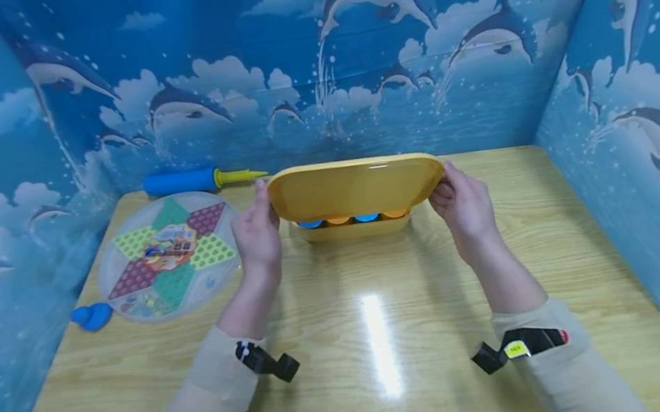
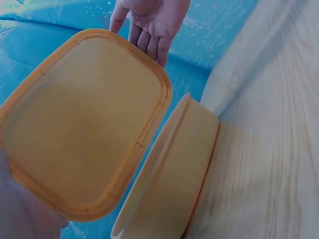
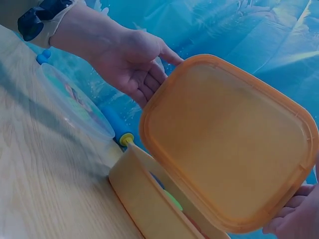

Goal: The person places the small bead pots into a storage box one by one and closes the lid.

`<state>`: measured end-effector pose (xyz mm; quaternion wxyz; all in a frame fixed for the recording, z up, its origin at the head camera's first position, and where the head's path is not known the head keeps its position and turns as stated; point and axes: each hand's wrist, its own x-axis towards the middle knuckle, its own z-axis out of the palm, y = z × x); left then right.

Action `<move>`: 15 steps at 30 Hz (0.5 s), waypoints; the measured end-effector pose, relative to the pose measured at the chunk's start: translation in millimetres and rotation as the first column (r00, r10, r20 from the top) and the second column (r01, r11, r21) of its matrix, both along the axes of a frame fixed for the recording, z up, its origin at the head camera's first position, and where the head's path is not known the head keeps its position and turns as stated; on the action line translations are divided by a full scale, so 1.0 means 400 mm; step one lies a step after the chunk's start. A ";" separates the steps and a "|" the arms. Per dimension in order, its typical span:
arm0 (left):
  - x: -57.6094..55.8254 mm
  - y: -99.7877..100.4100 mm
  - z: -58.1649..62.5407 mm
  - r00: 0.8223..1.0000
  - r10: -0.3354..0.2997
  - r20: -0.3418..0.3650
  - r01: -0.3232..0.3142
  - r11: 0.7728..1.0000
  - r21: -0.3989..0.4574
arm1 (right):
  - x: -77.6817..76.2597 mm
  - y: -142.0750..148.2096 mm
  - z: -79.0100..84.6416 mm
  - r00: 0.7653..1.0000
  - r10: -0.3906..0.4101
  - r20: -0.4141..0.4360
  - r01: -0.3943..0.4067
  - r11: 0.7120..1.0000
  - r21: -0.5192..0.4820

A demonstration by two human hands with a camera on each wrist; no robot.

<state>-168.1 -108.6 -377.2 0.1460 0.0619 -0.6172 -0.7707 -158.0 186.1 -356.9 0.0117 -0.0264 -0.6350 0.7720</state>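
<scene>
A yellow-orange plastic lid [image 1: 356,189] with rounded corners is held tilted above a matching box [image 1: 359,229]. My left hand [image 1: 256,234] grips the lid's left end, thumb on top at the edge. At the opposite end my right hand [image 1: 463,208] pinches the rim between thumb and fingers. Below the lid, blue and orange round pieces [image 1: 366,217] show inside the box; the rest of its contents is hidden. In the right wrist view a green piece [image 3: 173,200] also shows in the box. The lid's rimmed underside [image 2: 84,124] fills much of the left wrist view, apart from the box wall [image 2: 172,174].
A round, clear-cased star-patterned board [image 1: 169,257] lies on the wooden table [image 1: 337,346] at left. Behind it is a blue hand pump [image 1: 181,182] with a yellow nozzle. A small blue object [image 1: 92,316] sits by the left edge. Dolphin-printed sheets [image 1: 310,61] enclose the table's back and sides.
</scene>
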 end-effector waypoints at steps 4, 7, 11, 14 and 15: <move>0.009 0.001 0.021 0.996 -0.088 0.007 0.088 0.995 0.045 | 0.001 -0.001 0.008 0.999 0.032 -0.032 -0.032 0.999 -0.025; 0.016 0.001 0.040 0.990 -0.137 0.036 0.135 0.989 0.053 | 0.000 0.000 0.014 0.997 0.053 -0.051 -0.054 0.998 -0.013; 0.022 0.000 0.061 0.977 -0.208 0.051 0.205 0.977 0.057 | 0.003 0.004 0.017 0.993 0.110 -0.051 -0.109 0.994 0.023; 0.030 -0.008 0.075 0.947 -0.306 0.098 0.303 0.952 0.037 | 0.005 0.008 0.019 0.986 0.162 -0.037 -0.161 0.986 0.030; 0.031 -0.013 0.077 0.932 -0.341 0.121 0.342 0.940 0.015 | 0.005 0.010 0.019 0.983 0.183 -0.036 -0.182 0.983 0.028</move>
